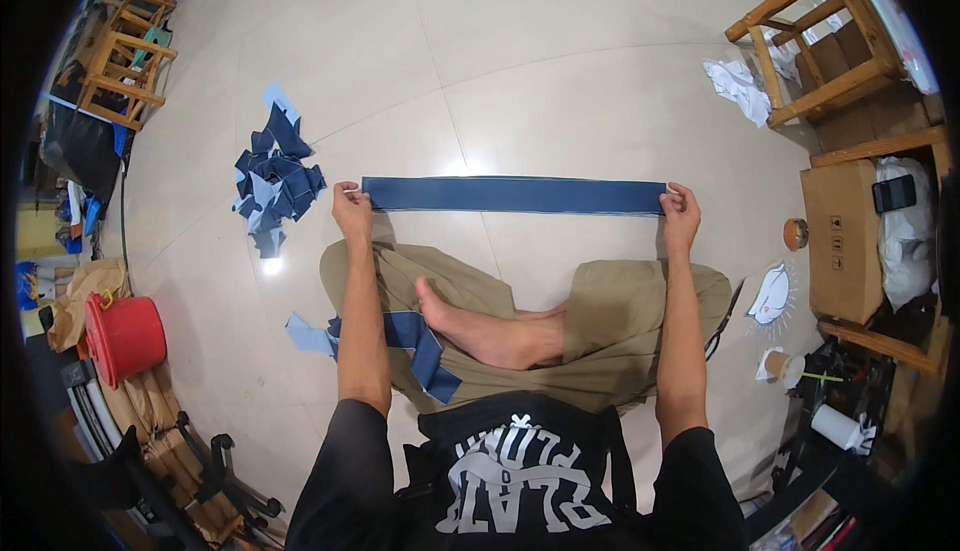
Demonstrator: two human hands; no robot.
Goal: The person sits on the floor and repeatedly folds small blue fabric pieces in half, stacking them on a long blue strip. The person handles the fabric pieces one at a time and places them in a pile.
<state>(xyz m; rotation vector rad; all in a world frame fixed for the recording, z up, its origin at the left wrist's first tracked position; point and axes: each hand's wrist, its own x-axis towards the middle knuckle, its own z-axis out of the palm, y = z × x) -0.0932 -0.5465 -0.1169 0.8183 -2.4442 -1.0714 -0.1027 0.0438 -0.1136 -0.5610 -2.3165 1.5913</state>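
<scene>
A long, straight strip of dark blue fabric (515, 196) with pale edges stretches level in front of my crossed legs. My left hand (352, 213) pinches its left end, and my right hand (681, 219) pinches its right end. Between the two hands the strip looks flat and taut. Whether it touches the floor I cannot tell. More dark blue fabric (432, 366) lies across my lap by the left forearm, which hides part of it. A light blue scrap (308, 335) pokes out beside my left knee.
A heap of blue fabric scraps (278, 179) lies on the tiled floor to the left. Nearer on that side stands a red bucket (125, 339). On the right are a wooden stool (835, 91), white cloth (738, 89), a cardboard box (842, 241) and a cup (785, 369).
</scene>
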